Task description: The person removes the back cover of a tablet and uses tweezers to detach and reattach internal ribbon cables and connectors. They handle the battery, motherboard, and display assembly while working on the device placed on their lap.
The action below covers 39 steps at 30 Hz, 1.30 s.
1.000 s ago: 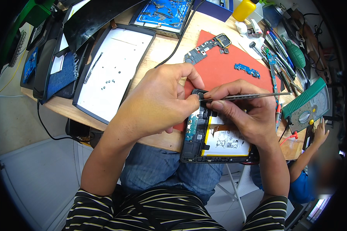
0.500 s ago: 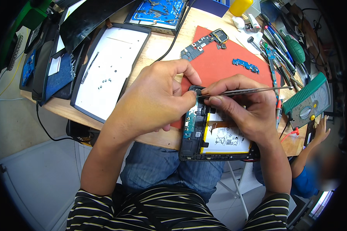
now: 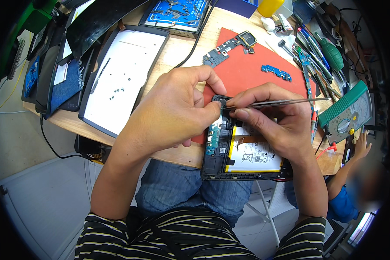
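Note:
An opened tablet [image 3: 214,165] with its back off lies at the table's front edge, partly over my lap. Inside it are a white battery [image 3: 262,161] with a yellow border and a narrow green circuit board [image 3: 212,141]. My left hand [image 3: 167,110] is closed at the far left corner, thumb and index finger on either side of it. In my right hand [image 3: 286,123] I pinch metal tweezers [image 3: 292,102], their tips at that same corner beside my left thumb. My fingers hide the tips and whatever they touch.
An orange mat [image 3: 251,73] carries a phone-sized frame part [image 3: 221,54] and a small blue board [image 3: 276,73]. To the left, a white tray [image 3: 130,56] holds tiny screws. At right are a multimeter [image 3: 344,123], a green blower bulb [image 3: 331,54] and another person's hand [image 3: 362,147].
Almost nothing differs. Both hands, the tweezers and the tablet keep their places; the other person's hand at right has shifted slightly.

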Motion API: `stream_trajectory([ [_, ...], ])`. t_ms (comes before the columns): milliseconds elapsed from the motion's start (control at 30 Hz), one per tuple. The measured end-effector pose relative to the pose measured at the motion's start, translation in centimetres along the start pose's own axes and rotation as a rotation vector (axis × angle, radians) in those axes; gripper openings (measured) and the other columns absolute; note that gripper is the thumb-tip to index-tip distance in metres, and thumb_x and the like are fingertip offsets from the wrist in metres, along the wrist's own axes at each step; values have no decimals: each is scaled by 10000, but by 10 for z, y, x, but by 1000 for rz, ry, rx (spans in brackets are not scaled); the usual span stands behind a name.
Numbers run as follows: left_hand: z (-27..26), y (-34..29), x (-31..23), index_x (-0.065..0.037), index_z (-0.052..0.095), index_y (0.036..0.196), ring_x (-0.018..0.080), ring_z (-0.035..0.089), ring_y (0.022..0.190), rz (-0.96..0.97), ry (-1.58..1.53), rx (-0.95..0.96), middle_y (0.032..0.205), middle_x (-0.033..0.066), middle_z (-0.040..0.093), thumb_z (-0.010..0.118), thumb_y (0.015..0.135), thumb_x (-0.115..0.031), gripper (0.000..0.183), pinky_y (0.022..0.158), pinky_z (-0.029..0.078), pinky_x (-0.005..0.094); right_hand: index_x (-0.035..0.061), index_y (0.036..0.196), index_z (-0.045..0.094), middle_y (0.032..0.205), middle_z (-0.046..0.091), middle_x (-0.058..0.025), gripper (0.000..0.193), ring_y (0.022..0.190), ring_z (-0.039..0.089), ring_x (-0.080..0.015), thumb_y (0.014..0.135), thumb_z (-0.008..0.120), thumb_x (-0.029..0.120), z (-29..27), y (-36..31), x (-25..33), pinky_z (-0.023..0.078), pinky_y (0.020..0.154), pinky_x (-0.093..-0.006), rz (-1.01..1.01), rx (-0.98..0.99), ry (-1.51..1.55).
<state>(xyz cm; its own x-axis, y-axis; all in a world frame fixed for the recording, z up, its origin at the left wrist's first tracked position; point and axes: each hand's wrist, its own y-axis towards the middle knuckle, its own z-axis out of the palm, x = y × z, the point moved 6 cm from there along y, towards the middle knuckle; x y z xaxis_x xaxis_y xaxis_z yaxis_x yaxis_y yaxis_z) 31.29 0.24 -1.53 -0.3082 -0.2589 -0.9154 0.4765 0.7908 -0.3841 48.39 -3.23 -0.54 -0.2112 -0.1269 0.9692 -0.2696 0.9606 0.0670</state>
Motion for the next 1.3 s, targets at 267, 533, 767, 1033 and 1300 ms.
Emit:
stream_trajectory([
  [267,0,-1,0,44,643,1061,62,538,436,-2,6,-13,556,0,576,611,869,-31,209,387,451,246,-42,1081,718,954,742,-69,157,880,706,-106,924,721,-31,1,1,1,574,778,-244,-25,8,-23],
  [533,1,2,5,-16,633,1078,37,511,398,5,-6,-6,544,-10,580,641,911,-56,172,345,362,203,-82,1080,686,1069,755,-157,175,969,732,-178,909,724,-71,0,0,4,595,886,-299,47,33,-53],
  [767,1,2,6,-54,633,1089,26,508,387,5,0,-9,542,-13,587,646,931,-70,160,325,329,181,-37,1062,721,919,736,-58,134,834,706,-81,929,718,-24,1,1,1,568,724,-216,45,-15,-9],
  [1033,-1,0,1,43,649,1055,66,533,430,-5,16,-7,550,-1,566,597,855,-9,214,388,440,253,-62,1076,692,1006,745,-123,150,904,720,-140,928,715,-47,0,0,0,590,818,-267,101,-2,-2],
  [1300,2,3,3,-52,643,1063,35,508,382,-19,-27,16,547,-7,601,628,913,-69,152,325,341,191,-80,1097,663,1066,744,-165,163,963,735,-184,941,703,-52,1,1,0,611,880,-302,147,11,26],
])
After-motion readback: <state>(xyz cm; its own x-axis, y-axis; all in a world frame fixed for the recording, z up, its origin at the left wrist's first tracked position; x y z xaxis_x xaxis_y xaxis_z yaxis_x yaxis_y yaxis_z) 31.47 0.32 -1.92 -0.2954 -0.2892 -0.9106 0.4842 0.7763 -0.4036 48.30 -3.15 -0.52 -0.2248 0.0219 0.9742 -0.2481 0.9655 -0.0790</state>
